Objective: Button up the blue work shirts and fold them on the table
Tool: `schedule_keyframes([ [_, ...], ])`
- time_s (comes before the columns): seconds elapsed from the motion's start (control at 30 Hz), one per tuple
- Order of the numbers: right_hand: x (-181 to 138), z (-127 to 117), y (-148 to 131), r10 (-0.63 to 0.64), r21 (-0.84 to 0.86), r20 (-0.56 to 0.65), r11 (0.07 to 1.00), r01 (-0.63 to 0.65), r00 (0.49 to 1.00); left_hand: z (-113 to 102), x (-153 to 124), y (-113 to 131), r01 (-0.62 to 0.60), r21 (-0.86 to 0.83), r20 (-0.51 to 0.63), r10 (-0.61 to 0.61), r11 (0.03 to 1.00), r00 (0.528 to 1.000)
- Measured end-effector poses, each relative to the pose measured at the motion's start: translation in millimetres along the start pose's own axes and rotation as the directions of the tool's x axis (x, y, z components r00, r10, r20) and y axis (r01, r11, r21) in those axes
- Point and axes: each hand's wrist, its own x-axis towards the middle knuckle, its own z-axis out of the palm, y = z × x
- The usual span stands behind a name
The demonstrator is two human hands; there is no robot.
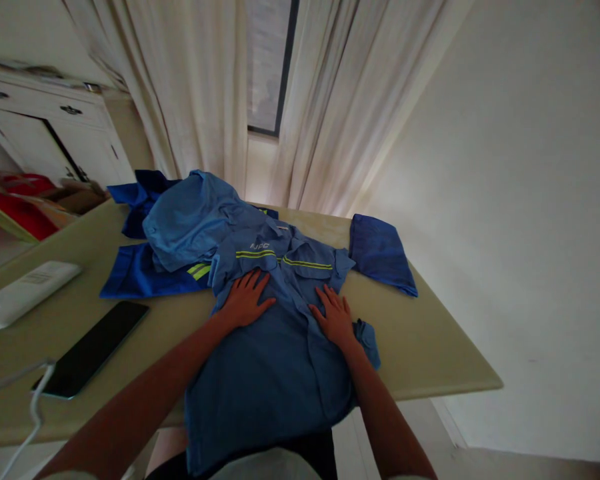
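A blue-grey work shirt (275, 360) with yellow stripes across the chest lies front up, its hem hanging over the near table edge. My left hand (247, 300) rests flat on the shirt, just below the left-side stripe, fingers spread. Opposite it, my right hand (334, 315) lies flat on the other half of the front, fingers apart. Neither hand grips the cloth. Beyond my left hand, more light blue cloth (190, 220) is heaped over darker blue garments (145, 273). Part of a sleeve (368, 343) shows beside my right wrist.
A folded dark blue garment (383, 257) lies at the table's right edge. On the left of the table (430, 353) are a black phone (97, 347) with a white cable (36, 407) and a white device (27, 293). Curtains (200, 93) and a cabinet (55, 120) stand behind.
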Motion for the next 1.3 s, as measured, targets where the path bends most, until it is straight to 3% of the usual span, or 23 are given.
schedule_keyframes([
  [0.1,-16,11,10,0.199,-0.085,-0.038,0.976,-0.202,0.979,-5,28,-34,-0.126,-0.037,0.103,0.129,0.991,0.986],
  [0.17,-26,11,16,0.284,-0.113,-0.065,0.950,-0.290,0.957,-15,44,-42,-0.160,-0.024,0.142,0.161,0.987,0.977],
  [0.23,-30,6,22,0.351,-0.145,-0.115,0.919,-0.366,0.929,-25,55,-33,-0.116,0.030,0.158,0.110,0.993,0.981],
  [0.33,-21,-9,29,0.361,-0.162,-0.263,0.897,-0.410,0.895,-33,64,5,0.011,0.099,0.136,-0.025,0.995,0.990],
  [0.4,-4,-18,26,0.251,-0.115,-0.360,0.944,-0.310,0.899,-30,65,33,0.017,0.065,0.044,-0.020,0.998,0.999],
  [0.47,19,-21,14,0.072,-0.049,-0.382,0.994,-0.098,0.921,-18,62,53,-0.057,-0.009,-0.062,0.057,0.998,0.996],
  [0.53,43,-14,-1,-0.104,0.005,-0.312,0.994,0.111,0.944,-1,57,62,-0.123,-0.075,-0.099,0.115,0.990,0.988],
  [0.6,66,-1,-14,-0.192,0.036,-0.222,0.978,0.205,0.956,15,53,61,-0.144,-0.115,-0.080,0.135,0.983,0.988],
  [0.77,101,26,-14,-0.209,0.059,-0.169,0.973,0.221,0.963,20,63,51,-0.103,-0.157,-0.067,0.093,0.982,0.993],
  [0.83,105,27,-11,-0.227,0.067,-0.199,0.967,0.244,0.953,15,74,55,0.020,-0.184,-0.069,-0.033,0.983,0.997],
  [0.93,102,26,-13,-0.305,0.039,-0.226,0.946,0.321,0.925,15,89,64,0.200,-0.256,-0.104,-0.233,0.946,0.967],
  [1.0,99,26,-15,-0.327,0.010,-0.237,0.941,0.339,0.915,21,94,68,0.182,-0.334,-0.145,-0.241,0.925,0.960],
  [1.13,100,27,-14,-0.263,0.036,-0.311,0.957,0.288,0.913,31,95,65,0.008,-0.551,-0.166,-0.119,0.834,0.979],
  [1.3,101,28,-10,-0.339,0.139,-0.290,0.911,0.389,0.895,26,94,62,0.104,-0.664,-0.137,-0.258,0.740,0.956],
])
